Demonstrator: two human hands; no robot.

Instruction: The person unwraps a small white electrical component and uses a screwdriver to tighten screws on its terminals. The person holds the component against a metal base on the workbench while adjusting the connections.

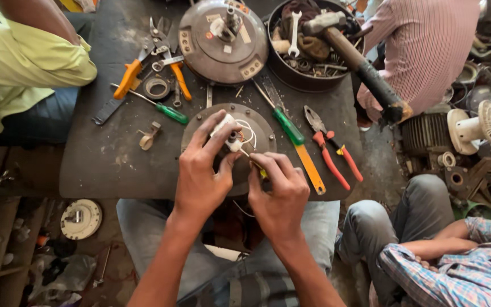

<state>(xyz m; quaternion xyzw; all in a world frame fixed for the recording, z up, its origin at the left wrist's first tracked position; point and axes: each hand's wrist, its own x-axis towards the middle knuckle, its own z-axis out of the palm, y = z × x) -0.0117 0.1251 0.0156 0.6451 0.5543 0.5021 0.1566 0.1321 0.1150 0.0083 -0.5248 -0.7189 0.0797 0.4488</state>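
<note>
A round grey motor housing (263, 128) lies at the near edge of the dark worktable (103, 159). My left hand (200, 176) pinches a small white part (226, 124) with white wires (249, 134) at the housing's centre shaft. My right hand (279, 199) rests on the housing's right side and grips a small yellow-handled tool (261, 171), its tip pointing at the white part.
A second round motor cover (223, 42), orange-handled pliers (129, 77), two green-handled screwdrivers (171, 112) (288, 126), red-handled pliers (331, 153) and a bowl (282, 74) holding a spanner and hammer (359, 62) lie on the table. Three other people sit around it.
</note>
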